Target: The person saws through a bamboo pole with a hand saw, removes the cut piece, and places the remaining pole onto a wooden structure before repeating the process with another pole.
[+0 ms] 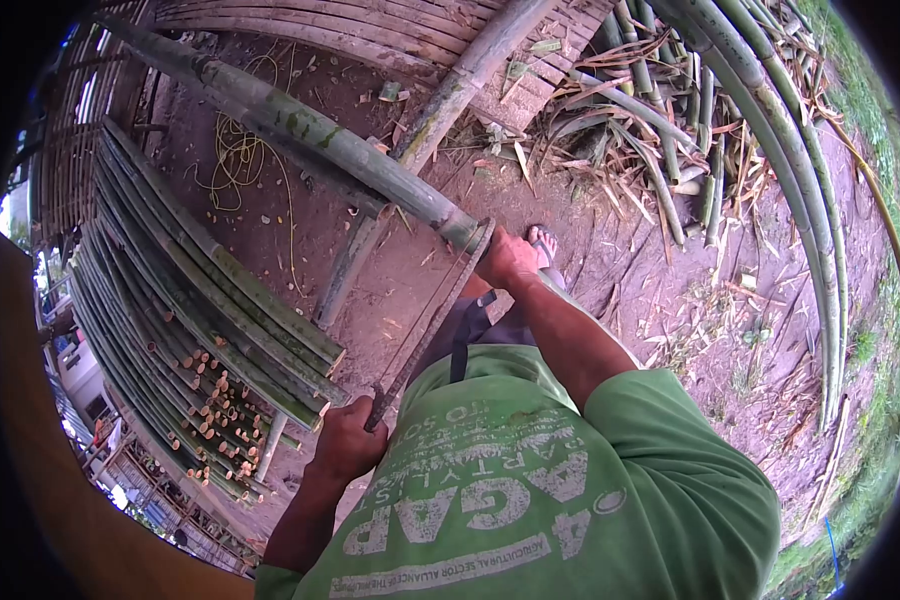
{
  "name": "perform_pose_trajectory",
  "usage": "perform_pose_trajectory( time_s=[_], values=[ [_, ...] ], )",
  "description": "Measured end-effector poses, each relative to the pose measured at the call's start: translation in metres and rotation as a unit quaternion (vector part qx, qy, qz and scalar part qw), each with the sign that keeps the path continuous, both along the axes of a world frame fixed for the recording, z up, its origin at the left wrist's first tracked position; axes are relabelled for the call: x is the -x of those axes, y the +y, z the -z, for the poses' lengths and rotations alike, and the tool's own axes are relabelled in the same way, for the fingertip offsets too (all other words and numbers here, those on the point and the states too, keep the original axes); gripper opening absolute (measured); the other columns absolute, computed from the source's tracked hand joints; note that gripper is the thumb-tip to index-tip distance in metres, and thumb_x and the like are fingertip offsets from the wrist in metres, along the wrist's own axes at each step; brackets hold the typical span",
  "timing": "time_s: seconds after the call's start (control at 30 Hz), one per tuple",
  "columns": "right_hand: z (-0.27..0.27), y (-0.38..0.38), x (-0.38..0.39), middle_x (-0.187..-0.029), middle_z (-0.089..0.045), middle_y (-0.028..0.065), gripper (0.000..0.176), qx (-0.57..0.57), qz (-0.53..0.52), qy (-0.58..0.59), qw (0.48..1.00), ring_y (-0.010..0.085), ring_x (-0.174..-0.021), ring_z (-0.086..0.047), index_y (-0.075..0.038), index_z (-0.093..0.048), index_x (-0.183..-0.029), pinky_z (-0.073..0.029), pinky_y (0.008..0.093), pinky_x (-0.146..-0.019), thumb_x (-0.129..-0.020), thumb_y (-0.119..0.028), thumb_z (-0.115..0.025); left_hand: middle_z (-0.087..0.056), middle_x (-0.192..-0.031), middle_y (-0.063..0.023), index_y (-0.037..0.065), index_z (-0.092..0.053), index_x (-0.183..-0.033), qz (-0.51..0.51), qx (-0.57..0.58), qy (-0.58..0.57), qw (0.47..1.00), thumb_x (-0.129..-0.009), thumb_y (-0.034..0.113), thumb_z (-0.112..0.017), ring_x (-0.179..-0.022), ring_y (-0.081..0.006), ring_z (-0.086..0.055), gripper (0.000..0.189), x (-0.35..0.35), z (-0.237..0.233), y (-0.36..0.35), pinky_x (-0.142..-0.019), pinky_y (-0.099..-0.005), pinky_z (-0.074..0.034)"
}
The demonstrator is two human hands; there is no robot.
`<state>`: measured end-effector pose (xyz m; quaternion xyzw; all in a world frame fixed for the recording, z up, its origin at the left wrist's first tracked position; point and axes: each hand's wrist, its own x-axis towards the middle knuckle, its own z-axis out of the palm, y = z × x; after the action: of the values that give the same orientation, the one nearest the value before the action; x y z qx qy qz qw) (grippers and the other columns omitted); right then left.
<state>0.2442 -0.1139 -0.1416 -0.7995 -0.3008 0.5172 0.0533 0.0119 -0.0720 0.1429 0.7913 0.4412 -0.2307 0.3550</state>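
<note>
My left hand (349,441) is closed round the handle of a bow saw (442,316), close to my green shirt. The saw slants up to the right, its far end crossing the cut end of a thick green bamboo pole (310,130). At that end my right hand (511,258) is closed round the pole, just beyond the saw; its fingertips are hidden. The pole runs from the upper left towards me and lies across a bamboo support (435,125).
Stacked bamboo poles (210,270) lie at the left, cut ends towards me. A yellow cord (238,160) is on the dirt. Dry leaves and offcuts (660,150) pile at upper right, beside long bent poles (795,160). My sandalled foot (543,240) is beyond my right hand.
</note>
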Motion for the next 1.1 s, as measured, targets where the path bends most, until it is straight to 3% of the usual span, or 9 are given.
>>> perform_pose_trajectory(
  time_s=[0.1, 0.3, 0.47, 0.53, 0.63, 0.73, 0.8, 1.03, 1.1],
  values=[
    [0.000, 0.001, -0.001, -0.104, -0.066, 0.0194, 0.044, 0.000, 0.009, -0.003, 1.000, 0.0358, -0.100, -0.064, -0.005, -0.054, -0.109, -0.049, 0.0445, -0.088, -0.073, -0.026, -0.067, -0.054, -0.061, -0.0230, -0.001, -0.048, -0.073, -0.004, -0.017, -0.024, 1.000, -0.071, 0.008, -0.059, -0.057, -0.0419, -0.057, 0.014, 0.001, 0.009, 0.000, -0.054, -0.0463, -0.045],
    [0.000, 0.001, 0.001, -0.104, -0.066, 0.0202, 0.045, -0.003, 0.006, -0.010, 1.000, 0.0359, -0.101, -0.064, -0.004, -0.054, -0.109, -0.050, 0.0450, -0.088, -0.073, -0.026, -0.067, -0.060, -0.066, -0.0235, -0.001, -0.051, -0.079, 0.006, 0.004, 0.016, 1.000, -0.071, 0.007, -0.060, -0.065, -0.0437, -0.061, 0.014, -0.001, 0.016, 0.002, -0.060, -0.0503, -0.049],
    [-0.001, 0.002, 0.001, -0.103, -0.066, 0.0215, 0.045, 0.003, 0.018, -0.011, 1.000, 0.0364, -0.100, -0.064, -0.004, -0.055, -0.109, -0.050, 0.0455, -0.086, -0.073, -0.027, -0.067, -0.060, -0.075, -0.0299, -0.004, -0.056, -0.081, 0.002, 0.011, -0.028, 1.000, -0.072, 0.005, -0.054, -0.077, -0.0479, -0.060, 0.012, -0.076, 0.118, 0.024, -0.069, -0.0526, -0.048],
    [0.005, -0.002, -0.003, -0.103, -0.067, 0.0216, 0.051, -0.010, 0.002, -0.019, 1.000, 0.0365, -0.099, -0.065, -0.005, -0.057, -0.111, -0.051, 0.0454, -0.086, -0.074, -0.039, -0.069, -0.060, -0.076, -0.0309, -0.005, -0.057, -0.083, 0.012, 0.002, -0.022, 1.000, -0.073, 0.004, -0.054, -0.080, -0.0490, -0.059, 0.014, -0.099, 0.140, 0.028, -0.072, -0.0522, -0.048],
    [-0.008, 0.001, -0.003, -0.103, -0.067, 0.0212, 0.063, -0.015, 0.017, -0.014, 1.000, 0.0364, -0.099, -0.065, -0.005, -0.057, -0.112, -0.051, 0.0446, -0.086, -0.075, -0.054, -0.068, -0.061, -0.080, -0.0314, -0.005, -0.058, -0.086, 0.013, 0.004, -0.003, 1.000, -0.074, 0.003, -0.053, -0.083, -0.0494, -0.059, 0.015, -0.111, 0.128, 0.023, -0.076, -0.0530, -0.047],
    [-0.021, -0.002, 0.002, -0.106, -0.066, 0.0216, 0.059, -0.005, -0.017, -0.046, 0.999, 0.0362, -0.102, -0.064, -0.005, -0.057, -0.115, -0.050, 0.0449, -0.087, -0.077, -0.049, -0.066, -0.061, -0.081, -0.0315, -0.005, -0.058, -0.088, 0.018, 0.011, -0.008, 1.000, -0.075, 0.003, -0.053, -0.084, -0.0488, -0.060, 0.016, -0.133, 0.108, 0.017, -0.078, -0.0528, -0.047],
    [0.000, -0.007, 0.009, -0.106, -0.066, 0.0213, 0.053, -0.006, -0.015, -0.038, 0.999, 0.0359, -0.102, -0.064, -0.006, -0.058, -0.114, -0.049, 0.0450, -0.088, -0.077, -0.043, -0.066, -0.061, -0.081, -0.0318, -0.005, -0.057, -0.089, 0.022, 0.011, -0.014, 1.000, -0.076, 0.004, -0.054, -0.084, -0.0483, -0.061, 0.017, -0.132, 0.100, 0.015, -0.077, -0.0527, -0.048],
    [-0.016, 0.001, -0.008, -0.102, -0.068, 0.0188, 0.045, -0.038, 0.007, -0.027, 0.999, 0.0355, -0.098, -0.065, -0.008, -0.060, -0.109, -0.050, 0.0432, -0.086, -0.075, -0.037, -0.067, -0.060, -0.074, -0.0312, -0.008, -0.059, -0.102, -0.004, -0.009, 0.028, 1.000, -0.076, 0.012, -0.061, -0.074, -0.0459, -0.063, 0.032, -0.029, 0.006, -0.015, -0.069, -0.0500, -0.049],
    [-0.021, -0.001, -0.003, -0.101, -0.068, 0.0197, 0.045, -0.021, 0.017, -0.027, 0.999, 0.0359, -0.098, -0.065, -0.006, -0.059, -0.109, -0.050, 0.0439, -0.086, -0.074, -0.034, -0.067, -0.061, -0.075, -0.0298, -0.005, -0.058, -0.098, -0.002, -0.009, 0.046, 0.999, -0.075, 0.009, -0.060, -0.075, -0.0457, -0.063, 0.027, -0.028, -0.006, -0.014, -0.070, -0.0514, -0.050]
  ],
)
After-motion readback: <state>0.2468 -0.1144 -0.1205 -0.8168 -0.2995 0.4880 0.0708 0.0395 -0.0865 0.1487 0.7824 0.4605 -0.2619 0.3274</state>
